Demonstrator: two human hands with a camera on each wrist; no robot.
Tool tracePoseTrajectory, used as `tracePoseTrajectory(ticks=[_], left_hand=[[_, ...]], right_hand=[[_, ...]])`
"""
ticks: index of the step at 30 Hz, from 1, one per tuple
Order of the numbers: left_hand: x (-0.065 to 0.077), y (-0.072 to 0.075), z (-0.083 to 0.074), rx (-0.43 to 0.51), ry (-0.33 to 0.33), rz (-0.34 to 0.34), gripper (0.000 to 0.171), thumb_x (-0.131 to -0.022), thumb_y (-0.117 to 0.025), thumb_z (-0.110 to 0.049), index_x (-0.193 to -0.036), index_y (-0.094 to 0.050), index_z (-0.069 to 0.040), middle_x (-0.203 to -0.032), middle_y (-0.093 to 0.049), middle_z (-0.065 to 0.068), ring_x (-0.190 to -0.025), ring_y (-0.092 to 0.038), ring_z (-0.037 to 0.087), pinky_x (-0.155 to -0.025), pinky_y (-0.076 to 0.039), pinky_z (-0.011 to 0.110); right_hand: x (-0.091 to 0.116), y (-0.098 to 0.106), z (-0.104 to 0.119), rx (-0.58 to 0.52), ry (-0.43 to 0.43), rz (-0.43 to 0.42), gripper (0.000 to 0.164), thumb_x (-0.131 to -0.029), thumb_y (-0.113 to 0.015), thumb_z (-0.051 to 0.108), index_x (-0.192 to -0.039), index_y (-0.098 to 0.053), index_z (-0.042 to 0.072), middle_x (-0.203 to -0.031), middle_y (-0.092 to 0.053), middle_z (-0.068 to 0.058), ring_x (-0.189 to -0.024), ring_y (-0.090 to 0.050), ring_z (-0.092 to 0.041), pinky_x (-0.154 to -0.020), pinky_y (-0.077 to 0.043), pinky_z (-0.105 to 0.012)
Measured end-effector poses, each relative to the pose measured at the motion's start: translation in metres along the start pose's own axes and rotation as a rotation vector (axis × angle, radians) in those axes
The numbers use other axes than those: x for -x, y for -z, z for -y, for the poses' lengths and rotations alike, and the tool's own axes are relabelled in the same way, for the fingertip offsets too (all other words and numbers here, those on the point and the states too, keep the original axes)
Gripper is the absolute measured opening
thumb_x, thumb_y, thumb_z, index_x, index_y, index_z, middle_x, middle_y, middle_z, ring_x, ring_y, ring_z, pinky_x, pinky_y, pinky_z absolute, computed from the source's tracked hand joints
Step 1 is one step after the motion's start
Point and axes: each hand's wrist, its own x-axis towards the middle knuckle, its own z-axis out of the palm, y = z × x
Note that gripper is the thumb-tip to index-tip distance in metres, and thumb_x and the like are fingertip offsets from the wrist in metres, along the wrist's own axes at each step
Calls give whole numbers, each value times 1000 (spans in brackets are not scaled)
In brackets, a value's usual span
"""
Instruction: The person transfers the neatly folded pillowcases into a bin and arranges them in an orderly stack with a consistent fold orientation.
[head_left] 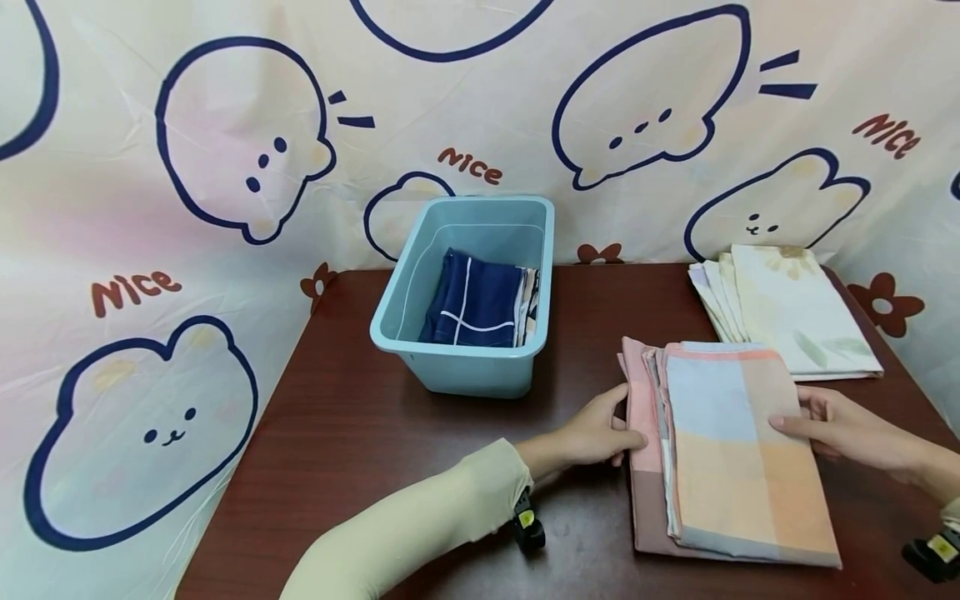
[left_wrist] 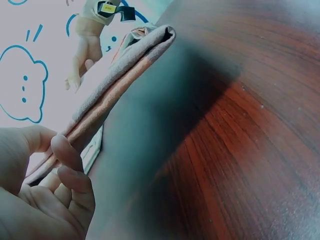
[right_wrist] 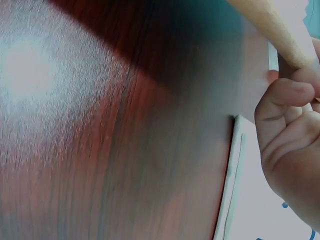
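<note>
Both my hands hold a folded checked cloth with pink, light blue, peach and beige blocks. The left hand grips its pink left edge, thumb on top and fingers beneath. On the opposite edge, the right hand pinches with the thumb over the upper layer. In the left wrist view the folded layers of the cloth show edge-on, raised over the table with a shadow below. The right wrist view catches the right hand with its fingers bent at the peach edge of the cloth.
A light blue plastic bin stands at the table's back middle, holding a folded navy cloth with white lines and other folded fabric. A folded white floral cloth lies at the back right. Patterned curtain surrounds the dark wooden table.
</note>
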Motion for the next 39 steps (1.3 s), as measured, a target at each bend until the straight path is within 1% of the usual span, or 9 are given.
tracePoseTrajectory(ticks=[4,10,15,19,23,27,30,36,39], left_hand=[[3,3,-4,-6,-4,-6,85,-95,-63,-4,-163,-15,-18,-51,-53,0,-43,-49,16,-45,-38,24],[8,10,-10,-7,-22,-1,82,-95,-62,-4,-162,-18,-20,-52,-53,1,-44,-50,16,-46,-39,24],[11,14,-16,-5,-41,-4,79,-95,-62,-2,-161,-22,-20,-52,-53,1,-43,-50,15,-45,-39,24],[12,16,-20,-4,-49,-2,77,-95,-61,-2,-160,-23,-22,-53,-53,2,-43,-50,13,-44,-38,23],[13,19,-21,-2,-43,-9,80,-96,-61,-2,-161,-20,-21,-54,-54,6,-43,-50,14,-45,-38,24],[15,22,-24,0,-42,-16,81,-96,-61,-2,-162,-19,-21,-54,-54,5,-43,-50,14,-46,-38,25],[16,25,-28,2,-43,-21,82,-96,-61,-2,-162,-17,-22,-54,-54,3,-43,-50,13,-46,-38,25],[20,28,-35,-2,-34,-29,85,-96,-61,-3,-163,-13,-21,-56,-55,3,-44,-50,12,-46,-38,24],[22,30,-38,-5,-32,-36,85,-96,-61,-4,-164,-11,-19,-57,-56,4,-45,-50,13,-46,-38,24]], right_hand=[[0,-5,8,7,-12,-25,53,-106,-52,32,-140,-42,-7,-55,-44,7,-43,-35,-16,-47,-40,-34],[0,-7,16,-9,-47,-57,59,-106,-53,35,-144,-36,-6,-53,-40,7,-43,-30,-15,-47,-39,-34],[0,-7,20,-44,-38,-47,51,-107,-50,34,-139,-40,-5,-60,-59,3,-45,-28,-15,-48,-40,-33],[-2,-5,23,-66,-30,-30,56,-108,-48,33,-144,-34,-7,-88,-77,-1,-63,-64,-11,-62,-54,-31],[-5,-5,29,-67,-41,-30,68,-108,-47,34,-152,-21,-10,-106,-78,1,-87,-74,-12,-71,-58,-33],[-6,-6,34,-38,-48,-69,68,-107,-49,36,-152,-23,-8,-82,-74,3,-55,-53,-8,-54,-47,-33],[-5,-6,36,-25,-39,-95,64,-107,-50,36,-150,-29,-6,-62,-59,2,-47,-29,-15,-49,-38,-37],[-4,-4,43,-35,-47,-101,60,-108,-48,36,-150,-32,-4,-68,-65,7,-53,-41,-14,-55,-42,-33],[-4,-4,47,-45,-32,-100,59,-108,-48,34,-149,-31,-6,-68,-64,7,-52,-37,-16,-54,-40,-33]])
